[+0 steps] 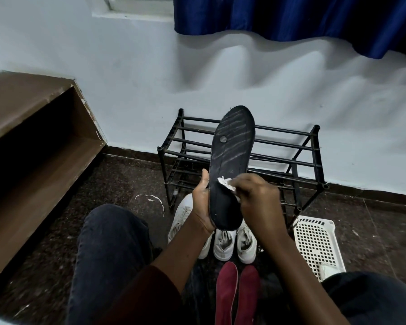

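A black slipper [230, 158] stands upright in front of me with its sole facing me, streaked with pale dust marks. My left hand [203, 200] grips its heel end from the left, thumb along the edge. My right hand [256, 198] pinches a small white crumpled cloth [225, 182] and presses it against the lower middle of the sole.
A black metal shoe rack [291, 158] stands against the white wall behind the slipper. White sneakers [223, 242] and a pair of maroon shoes [237, 294] lie on the dark floor between my knees. A white perforated basket [317, 245] sits at the right, a brown wooden shelf [33, 141] at the left.
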Motion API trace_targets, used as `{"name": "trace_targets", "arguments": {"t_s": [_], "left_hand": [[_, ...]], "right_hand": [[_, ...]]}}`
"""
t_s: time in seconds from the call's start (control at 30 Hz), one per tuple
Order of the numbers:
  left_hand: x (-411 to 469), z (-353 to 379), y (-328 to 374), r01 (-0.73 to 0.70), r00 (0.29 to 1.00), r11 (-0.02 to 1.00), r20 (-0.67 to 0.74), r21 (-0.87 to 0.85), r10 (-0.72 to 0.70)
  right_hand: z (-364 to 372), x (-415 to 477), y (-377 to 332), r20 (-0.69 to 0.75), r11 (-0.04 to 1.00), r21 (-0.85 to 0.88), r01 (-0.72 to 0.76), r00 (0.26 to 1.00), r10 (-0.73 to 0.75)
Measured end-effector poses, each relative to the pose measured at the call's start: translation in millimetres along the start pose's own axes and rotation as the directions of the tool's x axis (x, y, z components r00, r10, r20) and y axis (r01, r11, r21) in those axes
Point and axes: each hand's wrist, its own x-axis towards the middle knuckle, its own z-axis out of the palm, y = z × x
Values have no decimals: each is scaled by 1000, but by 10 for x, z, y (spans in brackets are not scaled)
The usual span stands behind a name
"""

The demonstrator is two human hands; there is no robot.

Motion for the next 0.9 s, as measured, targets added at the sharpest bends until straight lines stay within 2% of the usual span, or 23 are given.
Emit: {"name": "trace_targets", "arguments": {"t_s": [0.1,0.2,0.33,0.43,0.53,0.63,0.7,0.73,0.83,0.9], "left_hand": [[-25,88,-13,46,999,997,3,68,-46],[-44,121,-21,86,996,996,-23,9,-86],[-45,30,-58,51,998,994,-35,-97,-55],[-89,52,-92,57,998,997,-7,-53,-57],[-101,20,-124,-120,992,991,59,65,116],[-84,-64,-146,-8,1000,996,26,87,5],[-85,-119,-147,81,996,995,-51,65,-78],[-74,-131,-148,87,994,995,-67,46,-84],[-79,-80,-124,-2,1000,999,27,54,1],[-98,-67,-87,2,1000,1000,28,16,-2]], "right_hand": [[199,-13,-95,122,976,-216,-3,992,30],[348,-133,-167,126,951,-307,27,992,13],[425,-295,-131,142,974,-223,35,990,-3],[430,-309,-100,179,976,-219,12,983,28],[431,-223,-101,150,974,-221,-41,986,76],[433,-118,-103,82,972,-218,-87,991,107],[443,-82,-90,42,972,-208,-111,992,123],[452,-82,-97,38,973,-199,-115,992,124],[448,-145,-130,51,983,-172,-60,996,70],[423,-251,-134,116,987,-159,-14,993,33]]}}
